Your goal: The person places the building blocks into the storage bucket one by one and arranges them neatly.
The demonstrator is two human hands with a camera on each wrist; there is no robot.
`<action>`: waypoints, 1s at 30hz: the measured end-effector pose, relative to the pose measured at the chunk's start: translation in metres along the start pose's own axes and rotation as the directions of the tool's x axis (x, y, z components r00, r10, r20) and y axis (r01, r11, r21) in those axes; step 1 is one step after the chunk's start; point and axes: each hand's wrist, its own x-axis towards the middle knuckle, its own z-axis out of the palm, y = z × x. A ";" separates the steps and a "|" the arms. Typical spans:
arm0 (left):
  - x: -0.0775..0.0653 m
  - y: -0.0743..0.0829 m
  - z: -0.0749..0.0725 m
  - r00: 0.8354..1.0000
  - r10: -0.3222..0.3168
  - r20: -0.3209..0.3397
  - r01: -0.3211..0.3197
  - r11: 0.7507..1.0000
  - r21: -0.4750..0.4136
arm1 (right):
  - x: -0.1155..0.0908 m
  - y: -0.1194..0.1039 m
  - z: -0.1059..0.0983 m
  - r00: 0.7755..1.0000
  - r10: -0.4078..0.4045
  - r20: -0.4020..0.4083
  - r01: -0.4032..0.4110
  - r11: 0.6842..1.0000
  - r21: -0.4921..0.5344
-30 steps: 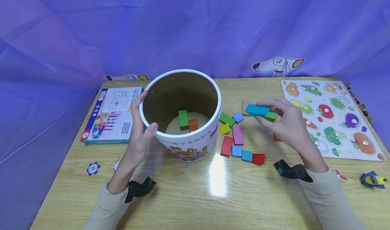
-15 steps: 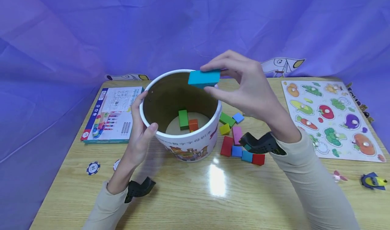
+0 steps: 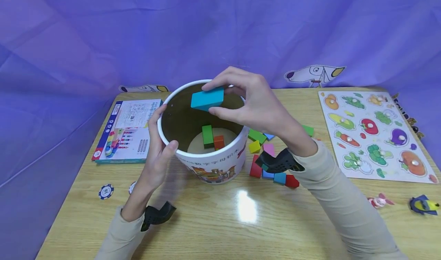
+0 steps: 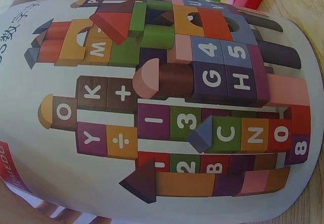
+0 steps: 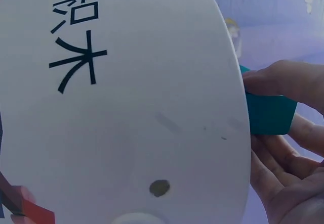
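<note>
A white round bucket printed with toy blocks stands on the table. My left hand grips its left rim, thumb over the front edge and fingers along the outside. Over the bucket's mouth, my right hand pinches a teal block between thumb and fingers. In the right wrist view the teal block shows past the bucket's rim, partly hidden by it. On the bucket's floor lie a green block and an orange block. The left wrist view is filled by the bucket's printed side.
Right of the bucket lie several loose blocks, among them a yellow block and a red block. A vegetable peg puzzle lies at right, near small toy figures. A flat box and poker chips lie at left.
My right hand has carried the teal block leftward from the loose blocks to over the bucket's mouth. My left hand has stayed on the rim.
</note>
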 end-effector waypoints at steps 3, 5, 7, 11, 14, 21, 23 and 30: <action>0.000 0.000 0.000 1.000 -0.001 0.008 0.001 1.000 -0.002 | -0.001 0.000 0.001 1.000 -0.005 0.000 0.005 1.000 0.010; 0.001 -0.001 0.000 1.000 -0.001 0.013 0.001 1.000 -0.004 | -0.002 0.001 0.002 1.000 -0.006 0.002 0.006 1.000 0.027; 0.001 -0.001 0.001 1.000 -0.005 0.013 0.005 1.000 -0.010 | -0.003 0.003 0.003 1.000 -0.006 0.000 0.006 0.999 0.041; 0.001 -0.001 0.001 1.000 0.001 0.011 -0.001 1.000 -0.009 | -0.008 0.005 -0.001 1.000 -0.018 -0.009 0.019 0.998 0.058; 0.002 -0.001 0.002 1.000 0.005 0.008 -0.005 1.000 -0.006 | -0.018 0.005 -0.010 1.000 -0.016 -0.013 0.017 0.998 0.058; 0.003 -0.001 0.004 0.999 0.029 0.018 -0.028 0.999 -0.017 | -0.072 0.015 -0.040 0.998 0.031 -0.047 -0.029 0.999 0.040; 0.003 -0.001 0.003 0.999 0.029 0.019 -0.028 0.999 -0.018 | -0.093 0.021 -0.047 0.997 0.047 -0.062 -0.044 0.998 0.052; 0.000 -0.001 0.000 1.000 0.017 0.004 -0.017 1.000 -0.015 | -0.169 0.048 -0.056 0.983 0.181 -0.033 -0.182 0.981 -0.060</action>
